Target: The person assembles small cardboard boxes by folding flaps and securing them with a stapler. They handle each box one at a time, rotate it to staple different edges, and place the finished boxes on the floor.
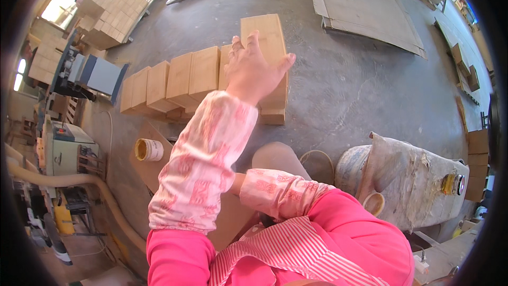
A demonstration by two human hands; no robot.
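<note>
My left hand (254,67) lies palm down with spread fingers over the tall wooden box (264,28) at the right end of a row. Its thumb reaches past the box's right edge; whether the hand bears any of its weight is unclear. More light wooden boxes (204,71) stand side by side to the left, in a slightly curved row on the floor. My right forearm, in a patterned pink sleeve cover, passes beneath my left forearm. Only the wrist shows there; the right hand itself is hidden.
An open tub (152,150) stands on a brown board at left, near a beige hose (91,178) and machines. At right, a cloth-covered surface (416,182) holds a glass jar (452,184). Flat cardboard (365,4) lies beyond, and stacked wooden blocks (119,12) stand far left.
</note>
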